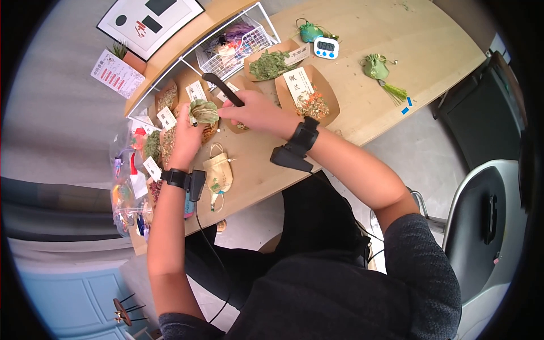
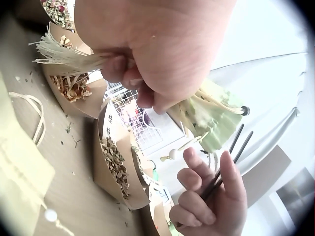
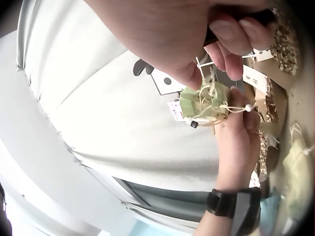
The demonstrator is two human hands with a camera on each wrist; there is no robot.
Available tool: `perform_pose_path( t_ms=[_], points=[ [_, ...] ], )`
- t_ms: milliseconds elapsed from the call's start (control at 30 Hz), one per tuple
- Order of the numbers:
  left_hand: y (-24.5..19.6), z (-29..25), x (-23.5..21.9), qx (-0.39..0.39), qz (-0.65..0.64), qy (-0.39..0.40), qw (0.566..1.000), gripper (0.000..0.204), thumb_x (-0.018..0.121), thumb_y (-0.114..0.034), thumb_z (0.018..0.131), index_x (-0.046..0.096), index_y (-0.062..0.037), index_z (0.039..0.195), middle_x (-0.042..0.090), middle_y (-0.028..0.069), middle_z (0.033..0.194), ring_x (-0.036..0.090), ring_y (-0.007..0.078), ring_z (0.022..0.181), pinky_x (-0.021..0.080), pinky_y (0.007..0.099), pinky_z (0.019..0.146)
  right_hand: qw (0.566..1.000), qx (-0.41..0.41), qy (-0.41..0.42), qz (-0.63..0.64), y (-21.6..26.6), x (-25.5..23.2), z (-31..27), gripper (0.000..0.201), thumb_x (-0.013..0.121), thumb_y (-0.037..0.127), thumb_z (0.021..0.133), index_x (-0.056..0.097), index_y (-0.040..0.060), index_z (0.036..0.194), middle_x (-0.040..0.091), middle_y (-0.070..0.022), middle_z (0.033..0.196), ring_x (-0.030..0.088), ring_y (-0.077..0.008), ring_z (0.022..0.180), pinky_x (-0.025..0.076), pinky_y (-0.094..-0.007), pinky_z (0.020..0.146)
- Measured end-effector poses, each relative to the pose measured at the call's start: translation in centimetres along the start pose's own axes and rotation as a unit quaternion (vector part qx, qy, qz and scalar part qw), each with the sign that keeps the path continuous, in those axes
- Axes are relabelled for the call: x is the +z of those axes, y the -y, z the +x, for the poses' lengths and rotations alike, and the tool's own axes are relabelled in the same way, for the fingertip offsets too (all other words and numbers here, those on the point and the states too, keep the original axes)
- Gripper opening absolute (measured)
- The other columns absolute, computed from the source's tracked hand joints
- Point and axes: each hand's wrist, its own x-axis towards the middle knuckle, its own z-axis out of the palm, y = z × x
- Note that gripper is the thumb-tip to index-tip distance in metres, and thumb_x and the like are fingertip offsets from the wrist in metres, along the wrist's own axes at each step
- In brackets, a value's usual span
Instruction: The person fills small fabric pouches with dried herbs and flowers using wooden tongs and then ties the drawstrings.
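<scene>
The left hand [image 1: 184, 136] is raised above the desk [image 1: 362, 96], its fingers curled around a small green drawstring sachet [image 1: 203, 111] whose gathered mouth faces the other hand. The left wrist view shows the sachet's pale tassel [image 2: 64, 55] sticking out past the fingers, and the right wrist view shows a cord with a white bead [image 3: 249, 107] lying across the pouch. The right hand [image 1: 258, 113] sits just beside the sachet, closed around black tongs [image 1: 222, 88]; their two thin arms run up and away from the hand toward the white wire basket [image 1: 241, 42]. Whether the tongs' tips touch the sachet I cannot tell.

Below the hands, kraft paper trays of dried herbs stand in a row on the desk, each with a white label card: one with green leaves [image 1: 269, 63] and one with an orange and green mix [image 1: 313, 105]. A beige sachet [image 1: 218, 173] lies flat on the desk near the left wrist. Farther off are a white digital timer [image 1: 326, 47], a teal sachet [image 1: 310, 31] next to it, and another green sachet with a tassel [image 1: 377, 68] well apart to the right.
</scene>
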Motion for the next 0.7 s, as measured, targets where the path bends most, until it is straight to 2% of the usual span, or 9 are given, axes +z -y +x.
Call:
perform_pose_path(
  t_ms=[167,267,367,400,500,533,633,667,700],
  points=[
    [-1.3,-0.9,0.7,-0.047,-0.079,0.037,0.995,0.053,0.068,0.008,0.089,0.046,-0.0046,0.135,0.062,0.0058,0.127,0.061,0.0151,0.112,0.050,0.0311,0.097,0.984,-0.113,-0.071,-0.115,0.6,1.1,0.9,0.027,0.075,0.026,0.089,0.069,-0.0001,0.090,0.062,-0.0091,0.071,0.058,-0.0167,0.065,0.046,-0.0339,0.063],
    [-3.0,-2.6,0.9,-0.025,-0.156,0.103,0.982,0.068,0.065,0.006,0.088,0.035,-0.0056,0.148,0.055,0.0050,0.137,0.056,0.0148,0.121,0.048,0.0318,0.100,0.955,-0.195,-0.079,-0.211,1.5,1.0,1.5,0.021,0.074,0.019,0.088,0.070,-0.0012,0.090,0.060,-0.0128,0.069,0.058,-0.0213,0.063,0.047,-0.0353,0.064],
    [-2.2,-4.1,0.3,-0.075,-0.303,0.102,0.945,0.074,0.060,0.001,0.088,0.029,-0.0059,0.155,0.052,0.0058,0.139,0.052,0.0154,0.126,0.046,0.0324,0.103,0.928,-0.247,-0.066,-0.270,3.8,0.7,0.8,0.017,0.073,0.016,0.089,0.074,0.0001,0.094,0.063,-0.0113,0.071,0.060,-0.0206,0.065,0.047,-0.0355,0.064],
    [-2.7,-4.7,0.8,-0.011,-0.322,0.107,0.941,0.073,0.054,-0.006,0.091,0.026,-0.0059,0.158,0.053,0.0073,0.136,0.051,0.0163,0.123,0.046,0.0316,0.098,0.923,-0.257,-0.059,-0.281,4.7,0.7,0.3,0.017,0.073,0.016,0.089,0.075,0.0008,0.096,0.064,-0.0101,0.072,0.061,-0.0196,0.066,0.047,-0.0355,0.064],
    [-1.3,-6.0,1.4,0.039,-0.431,0.080,0.898,0.062,0.052,-0.010,0.095,0.033,-0.0060,0.153,0.055,0.0073,0.133,0.055,0.0174,0.115,0.046,0.0296,0.088,0.958,-0.203,0.004,-0.201,7.2,1.1,-0.6,0.019,0.074,0.018,0.091,0.076,0.0010,0.100,0.068,-0.0055,0.075,0.065,-0.0153,0.071,0.049,-0.0335,0.066],
    [-1.4,-6.4,2.3,0.039,-0.444,0.029,0.895,0.049,0.052,-0.017,0.099,0.041,-0.0078,0.146,0.059,0.0071,0.128,0.058,0.0170,0.111,0.045,0.0288,0.083,0.975,-0.168,0.031,-0.140,7.9,1.4,-1.2,0.022,0.074,0.020,0.092,0.075,0.0010,0.105,0.071,-0.0020,0.086,0.065,-0.0113,0.080,0.050,-0.0297,0.072],
    [-2.6,-8.4,4.2,0.010,-0.544,-0.053,0.837,0.042,0.055,-0.019,0.101,0.044,-0.0103,0.141,0.062,0.0080,0.124,0.059,0.0179,0.109,0.046,0.0309,0.084,0.982,-0.181,-0.027,-0.034,7.9,2.7,-3.2,0.024,0.072,0.018,0.089,0.074,0.0042,0.109,0.067,0.0002,0.083,0.060,-0.0096,0.070,0.049,-0.0274,0.066],
    [-2.9,-9.0,4.6,0.026,-0.546,-0.055,0.835,0.042,0.056,-0.019,0.101,0.044,-0.0109,0.141,0.062,0.0085,0.124,0.059,0.0180,0.110,0.046,0.0315,0.085,0.989,-0.143,-0.008,0.039,7.8,2.8,-4.0,0.027,0.071,0.009,0.089,0.071,0.0036,0.115,0.065,0.0010,0.087,0.059,-0.0075,0.076,0.049,-0.0255,0.068],
    [-3.1,-9.4,5.0,0.043,-0.549,-0.057,0.833,0.043,0.057,-0.019,0.102,0.043,-0.0114,0.142,0.063,0.0090,0.124,0.059,0.0181,0.110,0.046,0.0320,0.086,0.988,-0.150,-0.020,0.005,7.2,2.8,-4.7,0.027,0.071,0.007,0.088,0.071,0.0036,0.115,0.064,0.0010,0.088,0.059,-0.0077,0.078,0.049,-0.0255,0.069]
  ],
)
